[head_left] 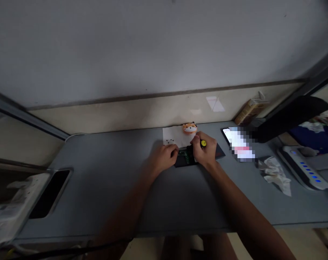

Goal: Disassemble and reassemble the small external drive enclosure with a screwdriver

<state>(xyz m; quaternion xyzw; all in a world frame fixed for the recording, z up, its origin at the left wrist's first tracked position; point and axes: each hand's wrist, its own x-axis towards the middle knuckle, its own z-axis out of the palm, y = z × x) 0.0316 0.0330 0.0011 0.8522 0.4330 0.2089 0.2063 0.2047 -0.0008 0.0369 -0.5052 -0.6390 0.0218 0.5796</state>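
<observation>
Desk, far left: a white power strip (pixel 20 202) lay by a dark slot at the edge of the grey desk (pixel 99 202).

Left hand: the left hand (pixel 164 159) sat at the left end of the circuit board, its fingers curled down onto it, not released; whether they gripped the edge or only pressed could not be told.

Paper: a white sheet of paper (pixel 176 136) lay just behind the left hand, with small dark screws (pixel 169 142) scattered near its left corner, too small to count surely.

Board: the green circuit board (pixel 184 156) lay on a dark mat (pixel 219 151), partly covered by both hands, between them and touching the left fingers.

Toy: an orange shiba toy (pixel 189 128) stood at the paper's far edge.

Right hand: the right hand (pixel 205 151) was clenched around a yellow-topped screwdriver (pixel 203 143) above the board; its tip was hidden.

Right side: a smartphone (pixel 226 135) lay partly pixelated, beside crumpled tissue (pixel 274 174) and a device with blue lights (pixel 310 173).
</observation>
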